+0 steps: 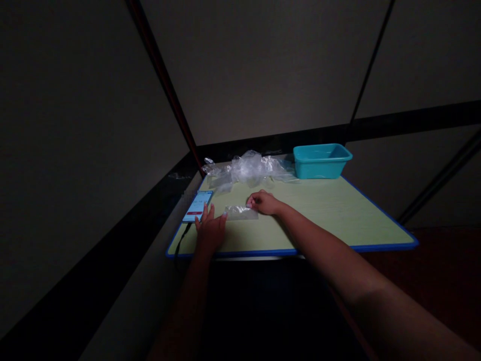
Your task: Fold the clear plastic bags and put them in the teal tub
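A small clear plastic bag (241,213) lies flat on the pale green table (319,215), between my two hands. My right hand (263,202) pinches the bag's upper right corner with thumb and bent fingers. My left hand (210,228) has its fingers spread, the thumb tip at the bag's left edge and the other fingers beside the phone (198,206). The phone lies at the table's left edge with its screen lit.
A heap of crumpled clear plastic bags (251,168) covers the table's far left and middle. At the far right stands a turquoise basket (321,168). A dark strap (182,240) hangs over the front left edge. Walls rise behind and to the left.
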Demonstrator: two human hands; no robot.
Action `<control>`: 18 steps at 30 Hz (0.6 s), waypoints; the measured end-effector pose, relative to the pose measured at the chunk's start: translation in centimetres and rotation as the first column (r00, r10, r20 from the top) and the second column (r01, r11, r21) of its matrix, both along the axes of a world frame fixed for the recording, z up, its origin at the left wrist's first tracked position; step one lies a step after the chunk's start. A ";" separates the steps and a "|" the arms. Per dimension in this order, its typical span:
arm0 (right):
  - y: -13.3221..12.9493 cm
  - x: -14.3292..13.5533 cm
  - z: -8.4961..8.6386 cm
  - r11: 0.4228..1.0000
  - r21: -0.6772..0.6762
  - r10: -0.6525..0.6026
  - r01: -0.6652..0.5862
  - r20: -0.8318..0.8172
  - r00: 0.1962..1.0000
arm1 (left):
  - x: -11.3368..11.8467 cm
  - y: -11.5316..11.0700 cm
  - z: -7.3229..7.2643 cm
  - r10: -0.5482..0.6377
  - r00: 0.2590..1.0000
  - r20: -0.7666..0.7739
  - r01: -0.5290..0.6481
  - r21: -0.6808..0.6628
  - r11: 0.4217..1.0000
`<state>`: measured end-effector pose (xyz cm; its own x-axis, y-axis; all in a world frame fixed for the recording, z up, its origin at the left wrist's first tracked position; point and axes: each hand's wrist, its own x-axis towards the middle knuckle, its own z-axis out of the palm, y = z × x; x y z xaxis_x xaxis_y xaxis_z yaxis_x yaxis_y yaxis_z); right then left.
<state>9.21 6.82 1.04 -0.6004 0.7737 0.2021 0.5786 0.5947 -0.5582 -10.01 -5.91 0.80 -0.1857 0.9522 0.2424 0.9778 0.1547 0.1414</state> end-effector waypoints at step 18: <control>-0.3 -0.1 0.5 0.993 0.089 -0.099 0.080 0.233 0.967 | -0.1 0.0 -0.2 -0.008 1.000 -0.016 0.008 0.011 1.000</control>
<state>9.13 6.49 1.53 -0.5678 0.8136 0.1248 0.7412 0.5713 -0.3524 -10.13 -5.92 0.57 -0.1744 0.9509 0.2558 0.9811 0.1455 0.1279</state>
